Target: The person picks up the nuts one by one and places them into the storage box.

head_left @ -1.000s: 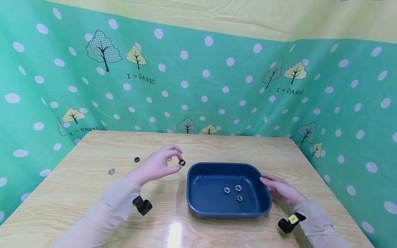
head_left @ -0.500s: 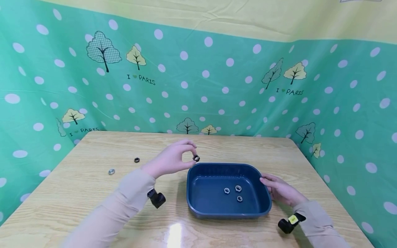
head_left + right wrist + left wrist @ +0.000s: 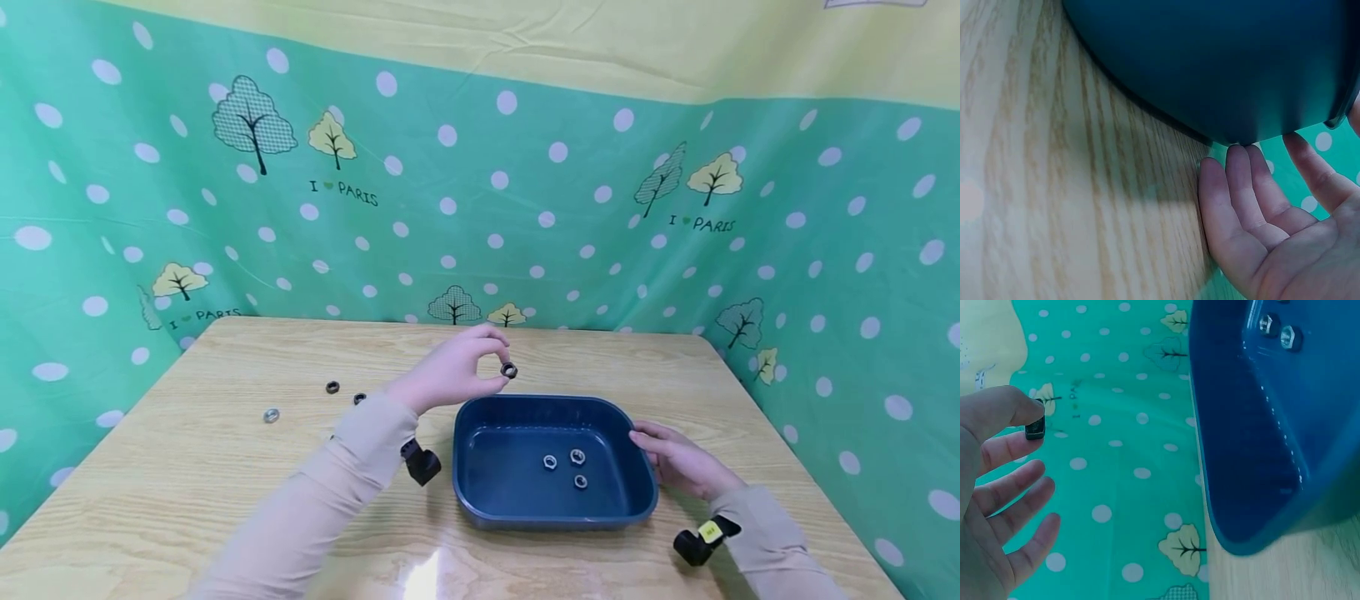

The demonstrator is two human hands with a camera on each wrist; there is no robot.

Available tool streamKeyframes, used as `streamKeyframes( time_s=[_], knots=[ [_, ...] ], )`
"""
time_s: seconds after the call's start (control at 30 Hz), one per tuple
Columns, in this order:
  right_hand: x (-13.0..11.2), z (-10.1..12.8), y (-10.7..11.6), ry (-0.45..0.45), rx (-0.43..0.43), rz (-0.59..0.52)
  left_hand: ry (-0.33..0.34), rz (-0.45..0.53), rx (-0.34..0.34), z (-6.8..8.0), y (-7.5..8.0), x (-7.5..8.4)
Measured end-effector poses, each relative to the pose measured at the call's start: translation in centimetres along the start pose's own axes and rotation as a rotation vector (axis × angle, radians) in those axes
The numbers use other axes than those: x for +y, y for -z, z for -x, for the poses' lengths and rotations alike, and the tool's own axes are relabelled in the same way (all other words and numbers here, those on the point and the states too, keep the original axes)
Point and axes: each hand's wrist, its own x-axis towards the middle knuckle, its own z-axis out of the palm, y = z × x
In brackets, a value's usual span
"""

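Left hand [image 3: 450, 377] is pinching a dark nut [image 3: 508, 370] above the blue tray [image 3: 480, 500].
Right hand [image 3: 678, 461], fingers relaxed, is touching the tray's side.

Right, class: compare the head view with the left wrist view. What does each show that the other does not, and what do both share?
Only the head view shows the right hand touching the tray's right rim and three loose nuts on the table. Only the left wrist view shows the tray's outer wall from close up. Both show the left hand pinching a dark nut, the blue tray, and nuts inside it.
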Motion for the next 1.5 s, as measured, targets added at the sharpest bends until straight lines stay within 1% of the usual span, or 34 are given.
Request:
streamKeyframes(
  time_s=[0.2, 0.37, 0.67, 0.77, 1.0, 1.23, 1.5],
  knots=[
    [-0.2, 0.0, -0.1, -0.013, 0.01, 0.007, 0.016, 0.02, -0.024, -1.2, -1.0, 0.2],
    [-0.1, 0.1, -0.1, -0.032, 0.011, 0.001, 0.023, 0.046, -0.039, -1.8, -1.9, 0.4],
    [-0.2, 0.0, -0.1, -0.008, -0.014, -0.021, -0.007, 0.062, -0.036, -2.7, -3.7, 0.5],
    [-0.3, 0.0, -0.1, -0.002, -0.023, -0.031, -0.005, 0.069, -0.055, -3.0, -4.4, 0.7],
    [-0.3, 0.0, -0.2, 0.0, -0.017, -0.034, -0.011, 0.039, -0.121, -3.7, -5.9, 1.4],
    [-0.2, 0.0, -0.2, -0.008, -0.004, -0.021, -0.023, 0.03, -0.155, -4.0, -7.0, 1.9],
    [0.0, 0.0, -0.1, -0.013, 0.013, -0.01, -0.011, 0.036, -0.177, -4.0, -7.9, 1.9]
  ],
)
